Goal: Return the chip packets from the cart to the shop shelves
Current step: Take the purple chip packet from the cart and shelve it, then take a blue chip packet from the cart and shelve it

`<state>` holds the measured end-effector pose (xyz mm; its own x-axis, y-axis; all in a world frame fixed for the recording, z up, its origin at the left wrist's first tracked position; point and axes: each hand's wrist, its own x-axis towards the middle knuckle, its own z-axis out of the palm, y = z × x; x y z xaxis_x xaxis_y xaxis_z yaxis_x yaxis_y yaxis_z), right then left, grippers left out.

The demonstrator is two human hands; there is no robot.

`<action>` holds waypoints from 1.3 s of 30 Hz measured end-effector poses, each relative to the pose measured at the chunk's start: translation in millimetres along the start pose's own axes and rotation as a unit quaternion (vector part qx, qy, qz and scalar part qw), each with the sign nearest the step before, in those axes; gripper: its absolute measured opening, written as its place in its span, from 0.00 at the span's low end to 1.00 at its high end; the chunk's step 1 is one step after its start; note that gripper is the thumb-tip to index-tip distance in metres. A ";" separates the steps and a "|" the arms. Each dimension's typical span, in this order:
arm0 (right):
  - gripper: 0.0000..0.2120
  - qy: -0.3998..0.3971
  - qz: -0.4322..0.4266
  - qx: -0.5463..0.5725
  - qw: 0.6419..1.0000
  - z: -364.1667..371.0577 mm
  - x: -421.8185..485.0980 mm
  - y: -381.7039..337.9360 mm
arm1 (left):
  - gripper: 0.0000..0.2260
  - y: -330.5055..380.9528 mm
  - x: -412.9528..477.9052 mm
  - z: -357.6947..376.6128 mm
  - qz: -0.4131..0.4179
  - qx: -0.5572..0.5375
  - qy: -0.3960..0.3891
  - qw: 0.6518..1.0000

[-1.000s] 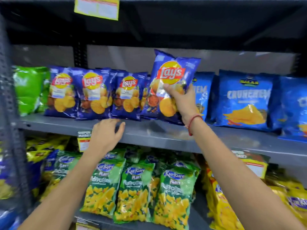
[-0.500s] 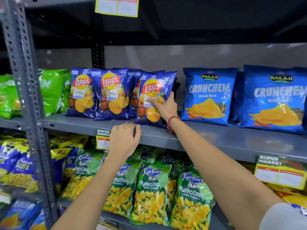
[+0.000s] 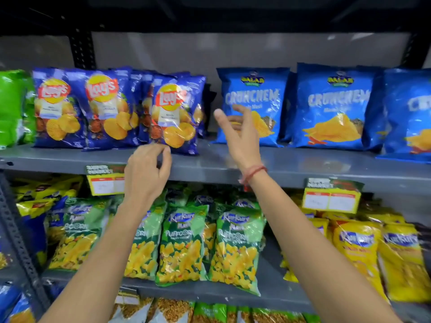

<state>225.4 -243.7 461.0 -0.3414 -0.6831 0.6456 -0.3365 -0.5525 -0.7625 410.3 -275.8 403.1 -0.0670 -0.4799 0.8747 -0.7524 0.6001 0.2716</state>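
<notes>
A dark blue Lay's packet [image 3: 176,115] stands upright on the grey shelf [image 3: 291,167], rightmost in a row of the same Lay's packets [image 3: 79,108]. My right hand [image 3: 240,134] hovers just right of it, fingers spread, holding nothing, in front of a light blue Crunchem packet [image 3: 254,89]. My left hand [image 3: 148,173] is loosely curled at the shelf's front edge, its fingertips by the bottom edge of that Lay's packet; it grips nothing. The cart is out of view.
More Crunchem packets [image 3: 335,106] fill the right of the shelf, and green packets [image 3: 11,106] the far left. Below hang price tags [image 3: 106,180] and stand green Kurkure Puffcorn packets [image 3: 182,243] and yellow Kurkure packets [image 3: 363,252]. A perforated steel upright [image 3: 21,248] runs down the lower left.
My right hand has let go of the Lay's packet, which now stands on the shelf, and moved right with fingers open. The left hand rose to the shelf edge.
</notes>
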 end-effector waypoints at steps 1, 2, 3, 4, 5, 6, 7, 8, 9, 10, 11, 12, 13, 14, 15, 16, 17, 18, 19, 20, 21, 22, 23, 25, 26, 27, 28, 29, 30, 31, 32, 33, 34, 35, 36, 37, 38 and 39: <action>0.20 0.024 -0.014 0.002 1.000 -20.3 -12.3 -1.2 | 0.14 16.0 -4.3 5.5 0.007 -0.026 0.008 1.000; 0.16 0.051 -0.028 -0.001 0.998 -42.0 -25.5 -0.7 | 0.14 34.2 -10.3 12.1 0.016 -0.053 0.013 0.998; 0.12 0.076 -0.038 -0.007 0.996 -64.2 -40.2 1.5 | 0.14 54.0 -18.3 19.4 0.027 -0.083 0.014 0.996; 0.10 0.100 -0.041 -0.017 0.994 -87.5 -54.8 6.3 | 0.13 74.8 -28.4 27.8 0.041 -0.113 0.013 0.993; 0.09 0.120 -0.038 -0.031 0.992 -111.7 -70.4 12.6 | 0.13 95.8 -40.5 37.4 0.059 -0.144 0.006 0.988; 0.08 0.140 -0.030 -0.049 0.989 -136.7 -86.6 20.5 | 0.13 117.4 -54.6 47.6 0.081 -0.176 -0.008 0.981; 0.08 0.159 -0.019 -0.068 0.985 -161.2 -103.0 29.3 | 0.13 138.5 -70.3 58.4 0.103 -0.212 -0.031 0.971; 0.08 0.179 -0.003 -0.088 0.980 -185.1 -120.1 39.0 | 0.13 158.5 -87.8 70.1 0.122 -0.249 -0.061 0.959; 0.07 0.199 0.018 -0.109 0.974 -209.3 -138.2 49.7 | 0.14 177.8 -106.8 82.7 0.134 -0.284 -0.099 0.944; 0.07 0.220 0.044 -0.130 0.966 -232.8 -157.3 60.6 | 0.14 196.5 -127.0 95.6 0.143 -0.312 -0.138 0.929; 0.07 0.237 0.074 -0.150 0.957 -255.4 -177.5 72.1 | 0.14 214.2 -148.2 109.7 0.150 -0.333 -0.178 0.914; 0.09 0.252 0.104 -0.164 0.948 -276.9 -198.4 83.7 | 0.14 230.9 -169.9 124.4 0.156 -0.346 -0.218 0.899; 0.10 0.263 0.135 -0.176 0.939 -296.4 -220.5 94.9 | 0.14 246.8 -191.8 138.0 0.159 -0.355 -0.255 0.885; 0.11 0.275 0.168 -0.191 0.927 -315.3 -242.9 106.0 | 0.14 261.7 -213.3 151.2 0.161 -0.364 -0.290 0.870; 0.10 0.285 0.202 -0.207 0.914 -332.3 -265.6 115.8 | 0.14 276.0 -234.4 163.1 0.163 -0.377 -0.321 0.854; 0.09 0.294 0.240 -0.221 0.898 -348.2 -288.6 125.5 | 0.14 289.6 -254.8 173.4 0.168 -0.389 -0.351 0.835; 0.08 0.304 0.274 -0.233 0.882 -363.1 -312.6 135.2 | 0.13 301.8 -274.3 181.8 0.175 -0.399 -0.381 0.815; 0.07 0.316 0.308 -0.247 0.863 -376.5 -336.5 142.8 | 0.13 312.7 -294.0 188.4 0.184 -0.406 -0.409 0.797; 0.07 0.328 0.343 -0.259 0.841 -389.1 -361.2 150.9 | 0.13 322.3 -313.8 193.5 0.191 -0.409 -0.440 0.776; 0.09 0.340 0.378 -0.269 0.818 -400.6 -386.0 157.8 | 0.14 330.6 -333.3 197.0 0.196 -0.411 -0.474 0.754; 0.11 0.353 0.413 -0.274 0.793 -412.1 -412.4 165.7 | 0.15 338.0 -352.5 198.9 0.199 -0.413 -0.506 0.730; 0.13 0.368 0.449 -0.275 0.766 -422.3 -438.2 173.0 | 0.16 343.9 -372.2 200.2 0.205 -0.417 -0.533 0.707; 0.15 0.386 0.481 -0.270 0.739 -431.8 -464.4 181.3 | 0.17 348.8 -390.5 200.4 0.215 -0.420 -0.552 0.688; 0.17 0.409 0.550 -0.260 0.680 -447.7 -515.4 196.8 | 0.16 355.7 -422.8 200.4 0.241 -0.423 -0.575 0.658; 0.16 0.414 0.584 -0.250 0.652 -451.8 -534.8 199.9 | 0.16 358.2 -437.2 201.2 0.252 -0.426 -0.581 0.647; 0.14 0.419 0.614 -0.235 0.626 -457.5 -558.9 207.6 | 0.14 360.3 -449.8 201.5 0.263 -0.427 -0.586 0.637; 0.13 0.427 0.634 -0.221 0.606 -461.5 -579.9 214.9 | 0.13 361.4 -461.8 202.5 0.274 -0.425 -0.590 0.629; 0.14 0.442 0.647 -0.198 0.589 -466.0 -600.2 223.0 | 0.13 362.8 -471.7 202.7 0.285 -0.417 -0.600 0.621; 0.19 0.459 0.663 -0.167 0.568 -467.8 -619.1 228.2 | 0.14 363.6 -481.8 202.1 0.298 -0.402 -0.614 0.610; 0.23 0.477 0.670 -0.137 0.552 -470.2 -634.1 234.8 | 0.16 365.1 -485.7 200.3 0.308 -0.387 -0.630 0.599; 0.27 0.486 0.683 -0.115 0.534 -473.1 -649.0 240.1 | 0.18 368.6 -494.3 201.2 0.315 -0.376 -0.641 0.590; 0.31 0.502 0.693 -0.100 0.508 -473.8 -659.8 245.4 | 0.20 373.7 -500.5 201.2 0.320 -0.370 -0.652 0.579; 0.36 0.503 0.707 -0.099 0.487 -473.6 -663.6 245.5 | 0.21 379.6 -500.2 201.2 0.330 -0.366 -0.657 0.571; 0.39 0.504 0.713 -0.084 0.480 -475.3 -675.7 251.9 | 0.22 389.6 -502.5 203.9 0.339 -0.360 -0.666 0.558; 0.39 0.505 0.708 -0.063 0.489 -476.3 -676.0 254.3 | 0.23 402.4 -507.8 211.0 0.345 -0.355 -0.677 0.545; 0.40 0.506 0.705 -0.038 0.496 -478.1 -687.2 263.7 | 0.24 416.3 -512.1 218.0 0.350 -0.344 -0.690 0.533; 0.43 0.502 0.712 -0.013 0.490 -476.6 -688.3 265.7 | 0.24 429.8 -517.9 226.5 0.347 -0.329 -0.706 0.522; 0.46 0.495 0.722 0.007 0.483 -476.0 -690.6 269.1 | 0.25 443.1 -524.5 235.4 0.341 -0.315 -0.720 0.515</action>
<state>-47.1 306.6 -170.4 -0.4664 0.1981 -0.8621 0.8836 0.1504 -0.4434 -42.3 91.1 -29.7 -0.9336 0.2753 -0.2293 0.0997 0.8142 0.5720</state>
